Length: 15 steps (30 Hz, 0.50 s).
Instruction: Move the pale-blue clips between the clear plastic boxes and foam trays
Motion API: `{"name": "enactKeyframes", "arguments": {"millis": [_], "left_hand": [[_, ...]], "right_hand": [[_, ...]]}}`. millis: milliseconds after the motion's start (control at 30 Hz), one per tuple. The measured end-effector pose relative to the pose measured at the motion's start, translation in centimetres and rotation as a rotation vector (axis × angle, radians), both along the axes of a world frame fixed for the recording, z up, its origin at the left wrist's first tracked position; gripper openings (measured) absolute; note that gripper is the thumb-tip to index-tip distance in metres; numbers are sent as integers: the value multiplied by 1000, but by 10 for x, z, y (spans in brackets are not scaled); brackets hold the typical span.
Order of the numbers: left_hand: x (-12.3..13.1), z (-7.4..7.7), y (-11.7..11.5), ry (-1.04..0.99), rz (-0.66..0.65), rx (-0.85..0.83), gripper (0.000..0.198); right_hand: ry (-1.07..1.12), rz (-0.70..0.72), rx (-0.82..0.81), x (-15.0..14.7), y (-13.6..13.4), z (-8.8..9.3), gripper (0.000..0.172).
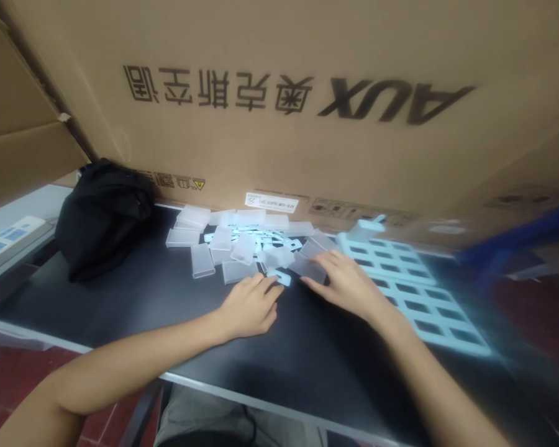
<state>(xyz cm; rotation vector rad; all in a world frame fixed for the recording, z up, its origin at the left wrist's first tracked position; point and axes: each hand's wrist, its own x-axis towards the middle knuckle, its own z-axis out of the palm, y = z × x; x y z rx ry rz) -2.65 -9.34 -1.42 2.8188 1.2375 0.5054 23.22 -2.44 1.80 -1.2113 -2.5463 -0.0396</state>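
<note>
A heap of translucent flat cases (202, 259) lies at the back of the dark tabletop, with small light-blue pieces (261, 238) among them. My left hand (252, 304) rests at the heap's front edge, fingers bent; its fingertips are beside a light-blue piece (282, 277), and whether they grip anything is hidden. To the right, my right hand (338, 279) reaches over the cases at the heap's right side, thumb and fingers apart, with nothing visibly held. Right of that hand lie light-blue trays (440, 298) with rectangular openings.
A large cardboard box (261, 149) stands behind the table (168, 316). A black cloth bundle (105, 217) sits at the left, beside a white box (13, 242). A light-blue object (366, 230) stands on the far tray; a blue bar (517, 236) is at the right.
</note>
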Motion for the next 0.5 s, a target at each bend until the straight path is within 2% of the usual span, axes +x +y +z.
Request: {"name": "enactKeyframes", "arguments": {"millis": [167, 300, 400, 500], "left_hand": [[0, 2, 1, -22, -79, -1, 28], [-1, 3, 2, -15, -60, 8, 26], [-1, 0, 2, -4, -81, 32, 27], [-1, -2, 3, -2, -118, 28, 25]], "right_hand": [[-23, -19, 16, 1, -8, -10, 29], [-7, -55, -32, 7, -11, -16, 27], [46, -35, -9, 11, -13, -14, 25], [154, -11, 32, 14, -16, -3, 20]]}}
